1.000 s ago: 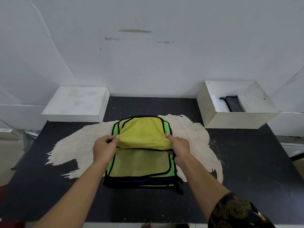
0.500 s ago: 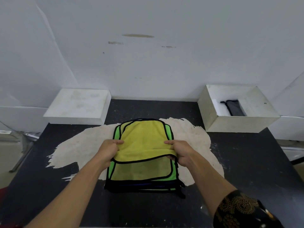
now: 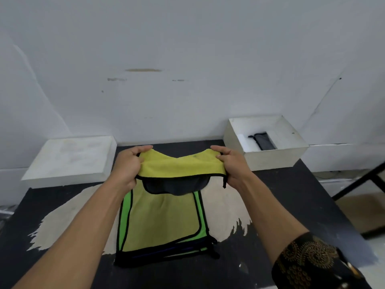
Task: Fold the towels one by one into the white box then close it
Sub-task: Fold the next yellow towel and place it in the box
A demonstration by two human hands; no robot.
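A folded yellow towel point(image 3: 179, 165) with black edging hangs in the air above the stack. My left hand point(image 3: 127, 165) grips its left end and my right hand point(image 3: 231, 165) grips its right end; its dark underside sags between them. Below lies a stack of towels point(image 3: 162, 222), a yellow-green one on top with bright green and black borders showing under it. The open white box point(image 3: 270, 157) stands at the back right with a folded grey towel point(image 3: 263, 140) inside. The white lid point(image 3: 68, 159) lies at the back left.
The black table point(image 3: 281, 205) has a worn pale patch point(image 3: 68, 217) around the stack. A white wall rises directly behind. A black frame leg point(image 3: 358, 184) crosses the floor off the table's right edge.
Both hands folded the top yellow towel toward me on the stack, then lifted it off the stack and up. The camera view tilted with the lift.
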